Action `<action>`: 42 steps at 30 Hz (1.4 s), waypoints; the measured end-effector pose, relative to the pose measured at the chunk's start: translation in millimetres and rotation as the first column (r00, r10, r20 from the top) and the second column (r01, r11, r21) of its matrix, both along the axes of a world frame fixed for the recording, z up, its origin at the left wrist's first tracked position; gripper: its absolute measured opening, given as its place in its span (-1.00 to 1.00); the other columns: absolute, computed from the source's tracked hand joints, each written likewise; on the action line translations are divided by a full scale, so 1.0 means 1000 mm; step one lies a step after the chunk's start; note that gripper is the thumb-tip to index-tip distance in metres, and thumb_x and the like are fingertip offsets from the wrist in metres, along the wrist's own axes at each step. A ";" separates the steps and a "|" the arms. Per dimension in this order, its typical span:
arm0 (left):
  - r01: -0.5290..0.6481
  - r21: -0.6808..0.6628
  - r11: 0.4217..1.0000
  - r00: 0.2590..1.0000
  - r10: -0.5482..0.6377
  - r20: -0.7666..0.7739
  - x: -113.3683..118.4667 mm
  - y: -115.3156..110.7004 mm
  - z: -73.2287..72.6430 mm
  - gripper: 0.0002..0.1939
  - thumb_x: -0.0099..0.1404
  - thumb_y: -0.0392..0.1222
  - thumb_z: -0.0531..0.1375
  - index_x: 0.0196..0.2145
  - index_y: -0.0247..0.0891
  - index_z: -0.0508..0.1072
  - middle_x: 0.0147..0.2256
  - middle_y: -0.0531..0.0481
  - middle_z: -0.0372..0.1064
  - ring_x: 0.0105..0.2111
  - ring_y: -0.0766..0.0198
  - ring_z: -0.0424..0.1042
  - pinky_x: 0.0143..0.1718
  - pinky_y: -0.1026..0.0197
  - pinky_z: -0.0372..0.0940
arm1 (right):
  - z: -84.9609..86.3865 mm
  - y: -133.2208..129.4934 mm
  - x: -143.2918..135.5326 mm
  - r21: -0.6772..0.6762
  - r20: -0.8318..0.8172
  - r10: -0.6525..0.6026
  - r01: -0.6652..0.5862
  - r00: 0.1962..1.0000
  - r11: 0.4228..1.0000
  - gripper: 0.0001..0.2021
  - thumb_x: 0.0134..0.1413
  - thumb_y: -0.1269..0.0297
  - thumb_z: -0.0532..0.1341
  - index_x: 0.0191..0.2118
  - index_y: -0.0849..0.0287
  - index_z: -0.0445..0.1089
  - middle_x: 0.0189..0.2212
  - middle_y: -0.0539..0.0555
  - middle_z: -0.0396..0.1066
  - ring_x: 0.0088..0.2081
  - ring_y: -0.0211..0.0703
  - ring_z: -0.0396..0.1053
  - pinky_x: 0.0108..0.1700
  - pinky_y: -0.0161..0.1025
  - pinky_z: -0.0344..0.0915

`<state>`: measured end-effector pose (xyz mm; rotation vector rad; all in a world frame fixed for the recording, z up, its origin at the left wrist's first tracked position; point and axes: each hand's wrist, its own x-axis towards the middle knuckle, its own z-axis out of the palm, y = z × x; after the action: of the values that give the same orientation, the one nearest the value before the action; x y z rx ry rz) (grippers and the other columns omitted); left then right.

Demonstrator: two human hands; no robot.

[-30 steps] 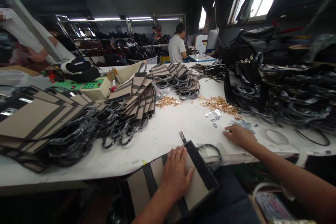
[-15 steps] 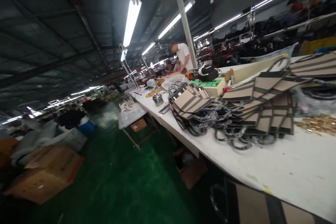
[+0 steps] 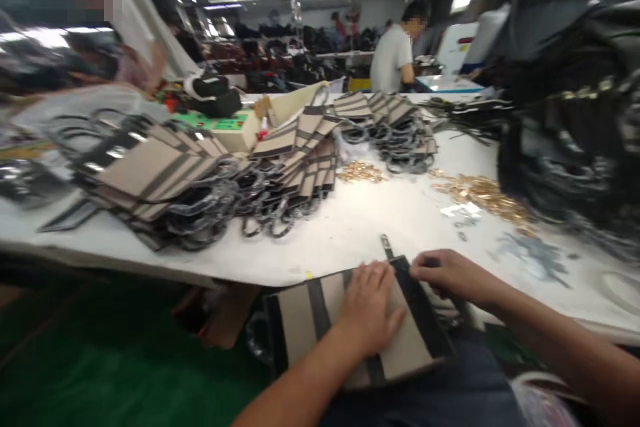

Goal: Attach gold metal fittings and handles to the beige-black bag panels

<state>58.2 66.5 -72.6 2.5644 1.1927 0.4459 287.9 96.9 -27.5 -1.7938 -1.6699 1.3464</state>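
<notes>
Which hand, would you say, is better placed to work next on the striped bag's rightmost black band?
Probably the right hand: it is curled beside the black band, while the left hand lies spread on the striped bag.

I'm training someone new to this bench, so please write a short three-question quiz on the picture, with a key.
1. Multiple choice: what lies directly under the person's left hand?
A) a pair of scissors
B) a striped bag
C) a coil of rope
2. True or false: the person's right hand is by the bag's dark end.
3. Fill in the colour: small ____ metal pieces lie in two heaps on the white table.

Key: 1. B. 2. True, though blur hides what its fingers may hold. 3. Gold.
</notes>
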 end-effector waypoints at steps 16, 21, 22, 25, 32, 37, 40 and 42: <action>0.059 0.047 0.997 0.998 -0.060 0.025 0.005 0.012 -0.010 -0.28 0.46 0.06 0.17 0.43 -0.32 0.18 0.43 -0.19 0.15 0.44 -0.05 0.09 0.51 -0.18 -0.03 | 0.015 -0.004 0.017 -0.090 -0.134 -0.168 0.156 0.977 0.984 -0.72 -0.03 0.08 0.34 -0.30 0.21 0.52 -0.66 -0.09 0.29 -0.59 -0.28 0.21 -0.52 -0.33 0.19; 0.052 0.168 0.984 0.998 -0.058 0.031 0.005 0.017 -0.021 -0.29 0.45 0.01 0.19 0.43 -0.31 0.17 0.40 -0.19 0.21 0.41 -0.05 0.16 0.47 -0.20 0.07 | 0.033 -0.040 0.067 -0.162 -0.008 -0.008 0.007 1.000 0.987 -0.83 -0.02 0.19 0.32 -0.33 0.16 0.59 -0.54 -0.03 0.45 -0.54 -0.24 0.28 -0.50 -0.33 0.19; 0.049 0.197 0.979 0.997 -0.058 0.041 0.005 0.018 -0.023 -0.30 0.45 0.00 0.18 0.43 -0.31 0.17 0.39 -0.19 0.23 0.40 -0.06 0.18 0.46 -0.20 0.09 | 0.038 -0.052 0.082 -0.242 0.009 0.069 -0.065 0.998 0.968 -0.84 -0.01 0.21 0.33 -0.34 0.15 0.61 -0.51 -0.01 0.49 -0.52 -0.22 0.31 -0.50 -0.33 0.20; 0.052 0.271 0.961 0.995 -0.073 0.068 0.006 0.023 -0.028 -0.33 0.46 -0.01 0.17 0.41 -0.30 0.20 0.37 -0.20 0.26 0.37 -0.07 0.23 0.42 -0.19 0.14 | 0.046 -0.083 0.126 -0.317 0.239 0.162 -0.080 0.957 0.945 -0.86 0.02 0.24 0.32 -0.36 0.11 0.65 -0.48 0.04 0.56 -0.47 -0.12 0.42 -0.44 -0.28 0.25; 0.060 0.312 0.948 0.994 -0.085 0.068 0.008 0.027 -0.030 -0.34 0.47 0.02 0.15 0.42 -0.26 0.19 0.35 -0.20 0.29 0.35 -0.09 0.27 0.38 -0.23 0.21 | -0.002 -0.073 0.193 0.279 0.663 -0.320 0.173 0.677 0.945 -0.63 0.18 0.20 0.26 0.07 0.05 0.63 -0.10 0.13 0.66 -0.09 0.05 0.58 0.00 -0.15 0.40; 0.059 0.312 0.948 0.994 -0.085 0.069 0.009 0.027 -0.028 -0.35 0.47 0.02 0.15 0.41 -0.26 0.21 0.34 -0.19 0.30 0.34 -0.09 0.28 0.37 -0.22 0.22 | -0.023 -0.062 0.209 0.285 0.673 -0.361 0.224 0.645 0.932 -0.58 0.23 0.20 0.20 0.13 0.12 0.60 0.09 0.23 0.59 0.06 0.16 0.53 0.09 -0.07 0.38; 0.059 0.302 0.952 0.995 -0.082 0.064 0.009 0.027 -0.028 -0.36 0.47 0.02 0.14 0.40 -0.26 0.22 0.34 -0.19 0.30 0.34 -0.09 0.27 0.37 -0.21 0.22 | -0.023 -0.060 0.214 0.262 0.655 -0.351 0.235 0.669 0.936 -0.58 0.25 0.18 0.19 0.13 0.10 0.61 -0.07 0.18 0.65 -0.10 0.06 0.58 -0.05 -0.16 0.40; 0.063 0.294 0.954 0.995 -0.084 0.058 0.009 0.027 -0.029 -0.36 0.48 0.03 0.13 0.40 -0.27 0.22 0.35 -0.19 0.29 0.35 -0.08 0.26 0.38 -0.21 0.20 | -0.022 -0.057 0.217 0.255 0.639 -0.347 0.237 0.687 0.938 -0.61 0.22 0.19 0.21 0.09 0.07 0.63 -0.20 0.12 0.66 -0.20 0.00 0.57 -0.15 -0.20 0.37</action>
<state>66.8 93.5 -101.5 2.8013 1.0718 0.7389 504.7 39.5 -49.6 -2.5038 -1.6142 0.4011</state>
